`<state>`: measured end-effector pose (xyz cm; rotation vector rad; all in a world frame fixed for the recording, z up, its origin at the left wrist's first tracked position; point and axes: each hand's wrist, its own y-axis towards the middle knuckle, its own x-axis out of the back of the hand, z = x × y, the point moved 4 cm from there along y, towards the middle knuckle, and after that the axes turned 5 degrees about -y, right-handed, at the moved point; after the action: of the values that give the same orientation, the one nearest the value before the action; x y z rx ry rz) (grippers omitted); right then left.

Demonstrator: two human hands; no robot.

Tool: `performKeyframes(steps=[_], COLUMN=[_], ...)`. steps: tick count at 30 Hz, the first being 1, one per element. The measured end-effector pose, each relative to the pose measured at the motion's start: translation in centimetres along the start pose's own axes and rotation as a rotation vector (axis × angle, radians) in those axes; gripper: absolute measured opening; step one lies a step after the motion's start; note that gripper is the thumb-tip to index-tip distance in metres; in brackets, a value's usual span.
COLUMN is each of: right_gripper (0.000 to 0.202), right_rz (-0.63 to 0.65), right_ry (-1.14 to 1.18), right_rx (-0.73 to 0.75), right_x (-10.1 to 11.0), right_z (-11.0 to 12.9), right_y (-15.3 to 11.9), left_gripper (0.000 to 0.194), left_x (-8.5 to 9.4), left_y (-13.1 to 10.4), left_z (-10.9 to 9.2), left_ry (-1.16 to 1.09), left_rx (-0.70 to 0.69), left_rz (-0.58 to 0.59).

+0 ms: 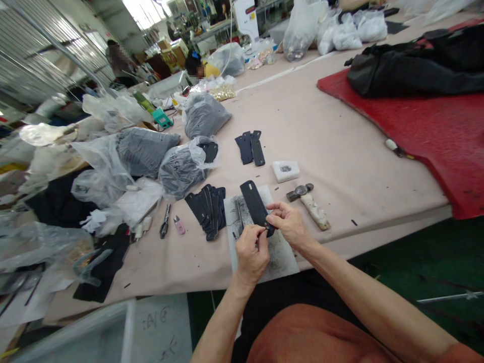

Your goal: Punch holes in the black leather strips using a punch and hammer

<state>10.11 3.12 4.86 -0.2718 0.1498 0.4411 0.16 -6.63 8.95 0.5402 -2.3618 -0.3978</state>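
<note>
A dark strap-like piece with a slot near its far end [252, 197] is held between my two hands, above a pale, black-marked board [282, 257]. My left hand [252, 252] pinches its near end. My right hand [289, 224] grips its right edge near the same end, thumb and fingers together. On the board, left of the piece, lies a thin metal rod [239, 214]. A fanned pile of similar dark pieces [207, 209] is to the left. A hammer [312, 204] with a wrapped handle rests to the right, below a white block [285, 171] with a dark mark.
Farther back lie several more dark pieces [250, 147]. Pliers [165, 222] and pink thread snips [179, 225] sit left of the pile. Plastic bags [185, 166] of dark pieces crowd the left side. A red sheet [408, 121] bearing a black bag [412, 70] covers the right.
</note>
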Motion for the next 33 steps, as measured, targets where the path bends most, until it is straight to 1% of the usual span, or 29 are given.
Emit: performKeyframes(steps=[2, 4, 6, 8, 10, 12, 14, 16, 19, 22, 26, 30, 33], right_gripper=[0.032, 0.032, 0.032, 0.034, 0.04, 0.047, 0.051, 0.053, 0.057, 0.054, 0.05, 0.047, 0.047], right_rz=[0.011, 0.026, 0.023, -0.016, -0.062, -0.069, -0.066, -0.085, -0.118, -0.137, -0.168, -0.185, -0.179], right_ry=[0.031, 0.039, 0.002, -0.091, -0.198, -0.248, -0.238, -0.182, -0.006, 0.149, 0.218, 0.249, 0.249], right_rx=[-0.029, -0.056, -0.031, 0.036, 0.082, 0.067, 0.03, -0.019, -0.111, -0.153, -0.142, -0.121, -0.102], right_x=[0.0, 0.0, 0.1, 0.4, 0.9, 1.5, 2.2, 2.9, 3.6, 4.2, 5.0, 5.5, 5.6], right_z=[0.0, 0.0, 0.2, 0.4, 0.4, 0.1, -0.4, -0.9, -1.3, -1.1, -0.4, -0.1, 0.1], right_y=[0.0, 0.0, -0.1, 0.0, 0.1, 0.3, 0.5, 0.7, 0.8, 0.6, 0.4, 0.5, 0.5], left_gripper=[0.011, 0.011, 0.01, 0.011, 0.015, 0.02, 0.021, 0.02, 0.014, 0.011, 0.017, 0.023, 0.026], left_x=[-0.2, -0.2, -0.1, 0.2, 0.5, 0.8, 0.9, 0.7, 0.4, 0.4, 0.5, 0.3, 0.2], left_y=[0.1, 0.3, 0.6, 1.1, 1.4, 1.4, 1.1, 0.5, -0.2, -0.4, -0.3, -0.4, -0.5], left_z=[0.3, 0.6, 0.9, 1.3, 1.9, 2.6, 3.4, 4.1, 5.0, 5.7, 6.2, 6.5, 6.5], left_ry=[-0.037, -0.144, -0.344, -0.612, -0.858, -1.035, -1.168, -1.276, -1.35, -1.335, -1.294, -1.328, -1.334], left_rx=[0.083, 0.177, 0.267, 0.37, 0.497, 0.625, 0.731, 0.809, 0.856, 0.848, 0.851, 0.903, 0.914], left_rz=[0.006, -0.004, -0.029, -0.063, -0.111, -0.178, -0.259, -0.325, -0.377, -0.381, -0.366, -0.385, -0.391])
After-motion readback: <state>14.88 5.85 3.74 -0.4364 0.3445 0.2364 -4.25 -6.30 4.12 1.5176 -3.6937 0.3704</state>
